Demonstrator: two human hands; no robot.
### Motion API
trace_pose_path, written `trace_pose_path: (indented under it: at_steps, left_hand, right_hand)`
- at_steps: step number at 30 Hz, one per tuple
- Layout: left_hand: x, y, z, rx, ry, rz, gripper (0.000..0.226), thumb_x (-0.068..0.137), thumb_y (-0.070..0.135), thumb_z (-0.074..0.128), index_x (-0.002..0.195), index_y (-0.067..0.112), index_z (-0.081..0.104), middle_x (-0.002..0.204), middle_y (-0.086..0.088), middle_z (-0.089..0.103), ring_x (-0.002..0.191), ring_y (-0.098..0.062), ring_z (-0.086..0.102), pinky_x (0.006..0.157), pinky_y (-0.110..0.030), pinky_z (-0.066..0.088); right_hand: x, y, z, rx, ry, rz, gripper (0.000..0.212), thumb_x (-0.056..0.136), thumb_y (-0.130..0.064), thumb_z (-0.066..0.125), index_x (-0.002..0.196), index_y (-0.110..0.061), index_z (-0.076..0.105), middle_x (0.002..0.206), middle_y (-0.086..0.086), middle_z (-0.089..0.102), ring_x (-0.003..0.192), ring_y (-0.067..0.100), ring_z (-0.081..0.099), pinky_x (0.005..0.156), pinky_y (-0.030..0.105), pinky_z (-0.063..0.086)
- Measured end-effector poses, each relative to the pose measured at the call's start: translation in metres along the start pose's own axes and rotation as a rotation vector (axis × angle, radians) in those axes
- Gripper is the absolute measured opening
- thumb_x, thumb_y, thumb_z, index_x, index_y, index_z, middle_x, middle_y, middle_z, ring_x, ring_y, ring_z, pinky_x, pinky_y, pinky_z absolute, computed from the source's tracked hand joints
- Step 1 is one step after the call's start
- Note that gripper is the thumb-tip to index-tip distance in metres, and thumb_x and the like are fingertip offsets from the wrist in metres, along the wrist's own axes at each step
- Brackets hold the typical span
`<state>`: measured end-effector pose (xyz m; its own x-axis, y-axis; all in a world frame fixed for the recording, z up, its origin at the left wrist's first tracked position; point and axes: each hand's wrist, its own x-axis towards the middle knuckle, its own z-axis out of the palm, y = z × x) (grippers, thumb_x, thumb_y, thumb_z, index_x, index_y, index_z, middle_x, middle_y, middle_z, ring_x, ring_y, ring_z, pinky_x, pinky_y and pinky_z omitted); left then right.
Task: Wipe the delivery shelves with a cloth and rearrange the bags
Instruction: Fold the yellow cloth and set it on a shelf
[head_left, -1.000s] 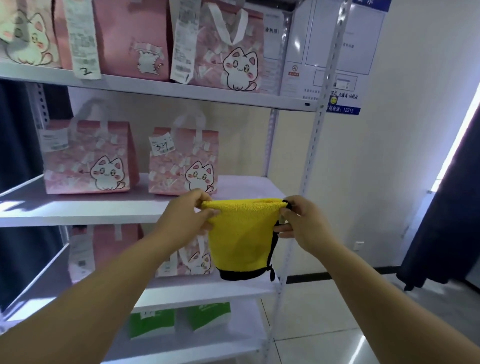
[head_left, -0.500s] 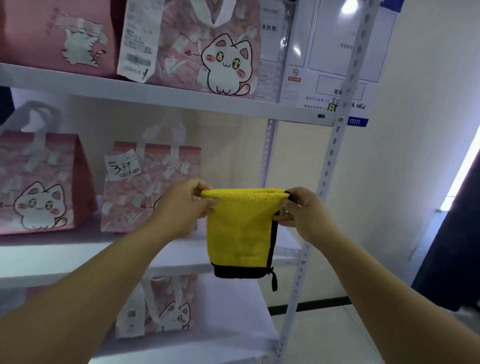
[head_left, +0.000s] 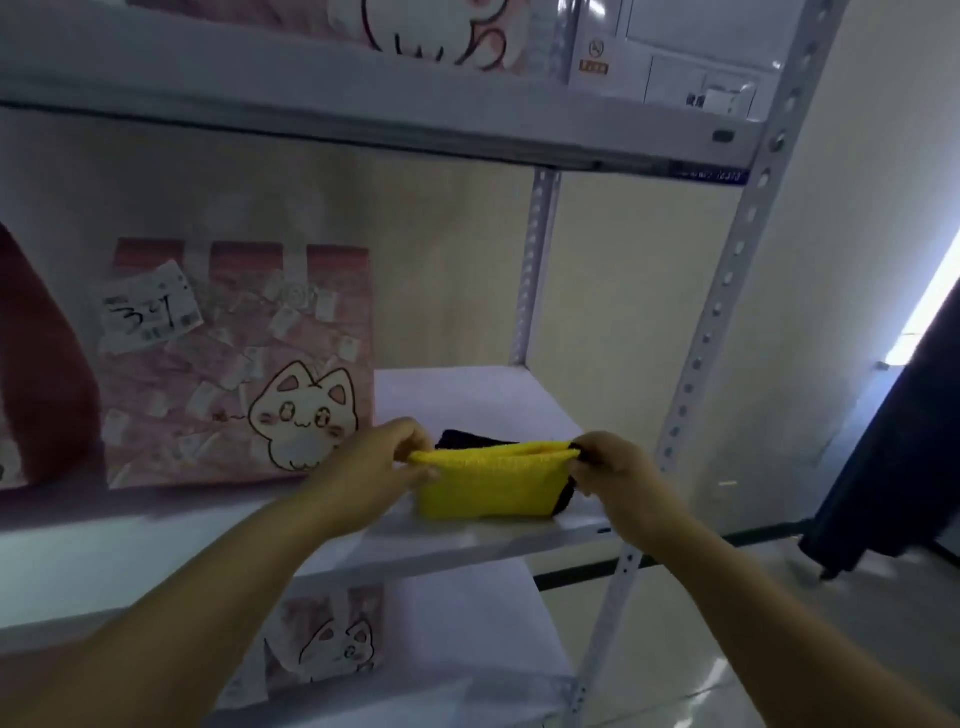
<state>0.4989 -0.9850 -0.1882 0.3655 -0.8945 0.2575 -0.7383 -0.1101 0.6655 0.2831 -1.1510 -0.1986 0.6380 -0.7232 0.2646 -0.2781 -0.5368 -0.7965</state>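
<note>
Both forearms reach in from the lower edge of the view toward the middle shelf.

Left hand (head_left: 387, 460): thumb and fingers pinch the left top corner of the yellow cloth (head_left: 488, 488). Right hand (head_left: 615, 467): fingers curl round the right top corner, where the black edging runs. The top hem is stretched taut between the two hands.

Cloth location: right end of the middle shelf (head_left: 467, 395), close to its front lip. Its lower part rests on the board, and a dark fold shows behind the hem.

Handling, as judged: light, soft terry that sags wherever it is unsupported. It should grip the board rather than slide, and it is not fragile. The best hold is at the corners or along the bound edge for spreading it. For wiping, a flat palm on the bunched middle would serve.

Just left of the cloth and further back stands a pink cat bag (head_left: 234, 374) with a handwritten label (head_left: 148, 312), apart from both hands. Behind rise the perforated post (head_left: 530, 270) and the wall.

Change from the earlier pictures: the cloth then hung free at full length in front of the shelf, and it now lies on the board. The pinch at both corners is unchanged.
</note>
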Motion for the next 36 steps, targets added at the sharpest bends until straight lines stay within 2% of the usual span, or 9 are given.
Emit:
trace_pose_path:
  at_steps: [4,9,14,17,20,24,30,33,36]
  left_hand:
    - [0.012,-0.006,0.003,-0.069,0.046,-0.023,0.007,0.084,0.031,0.064,0.083,0.031,0.057,0.085,0.011,0.062,0.079,-0.005,0.059,0.065,-0.023,0.046]
    - [0.044,0.0,0.01,0.024,0.11,-0.071,0.019,0.086,0.029,0.063,0.099,0.023,0.051,0.089,0.003,0.059,0.077,-0.015,0.06,0.065,-0.031,0.05]
    - [0.072,-0.005,0.025,0.255,0.078,-0.099,0.024,0.086,0.022,0.06,0.106,0.014,0.049,0.107,-0.008,0.055,0.092,-0.023,0.054,0.075,-0.031,0.046]
    - [0.073,-0.01,0.037,0.29,0.113,-0.094,0.021,0.086,0.018,0.061,0.105,0.013,0.055,0.116,-0.007,0.049,0.099,-0.019,0.047,0.078,-0.026,0.037]
    - [0.062,-0.011,0.045,0.24,0.17,-0.015,0.014,0.088,0.022,0.059,0.1,0.016,0.063,0.109,-0.002,0.053,0.103,-0.019,0.048,0.078,-0.022,0.037]
    - [0.042,-0.013,0.045,0.279,-0.043,0.082,0.028,0.084,0.037,0.061,0.109,0.025,0.064,0.112,0.008,0.056,0.109,-0.012,0.044,0.079,-0.015,0.032]
    - [0.049,-0.01,0.041,0.443,-0.23,0.136,0.052,0.084,0.034,0.063,0.132,0.02,0.051,0.143,0.0,0.04,0.132,-0.016,0.028,0.103,-0.021,0.02]
    - [0.056,-0.008,0.052,0.486,-0.062,0.106,0.041,0.086,0.021,0.059,0.127,0.015,0.056,0.141,-0.009,0.039,0.129,-0.026,0.031,0.105,-0.027,0.024]
    - [0.06,0.0,0.063,0.323,0.115,-0.037,0.029,0.085,0.025,0.063,0.11,0.011,0.06,0.115,-0.012,0.05,0.102,-0.028,0.052,0.09,-0.036,0.044]
  right_hand:
    - [0.01,0.001,0.004,0.078,0.056,0.067,0.01,0.092,-0.011,0.054,0.093,-0.018,0.062,0.084,0.003,0.064,0.081,0.021,0.064,0.072,0.033,0.054]
    - [0.038,-0.002,0.008,-0.06,0.056,0.178,0.011,0.092,-0.015,0.052,0.089,-0.008,0.061,0.078,0.01,0.06,0.078,0.032,0.062,0.069,0.043,0.057]
    - [0.06,0.007,0.017,-0.239,0.023,0.281,0.02,0.09,-0.02,0.053,0.11,-0.013,0.055,0.091,0.009,0.062,0.072,0.027,0.064,0.058,0.032,0.053]
    - [0.07,0.01,0.019,-0.412,-0.057,0.238,0.037,0.089,-0.018,0.057,0.125,-0.019,0.048,0.118,0.008,0.056,0.095,0.026,0.059,0.076,0.036,0.053]
    - [0.074,0.01,0.021,-0.433,-0.173,0.028,0.043,0.091,-0.02,0.055,0.133,-0.025,0.046,0.14,-0.002,0.041,0.122,0.019,0.044,0.097,0.027,0.036]
    - [0.072,0.013,0.028,-0.592,-0.532,-0.051,0.042,0.099,-0.024,0.04,0.14,-0.032,0.04,0.148,-0.004,0.036,0.133,0.019,0.033,0.107,0.027,0.023]
    - [0.063,0.013,0.022,-0.705,-0.475,-0.011,0.039,0.098,-0.027,0.04,0.137,-0.031,0.042,0.142,0.0,0.044,0.125,0.022,0.042,0.099,0.026,0.032]
    - [0.056,0.013,0.016,-0.735,-0.391,0.073,0.037,0.094,-0.033,0.045,0.13,-0.025,0.046,0.127,0.006,0.053,0.108,0.026,0.05,0.083,0.031,0.042]
    - [0.048,0.01,0.014,-0.812,-0.319,0.146,0.033,0.089,-0.028,0.052,0.12,-0.019,0.042,0.109,0.01,0.056,0.086,0.028,0.05,0.07,0.033,0.045]
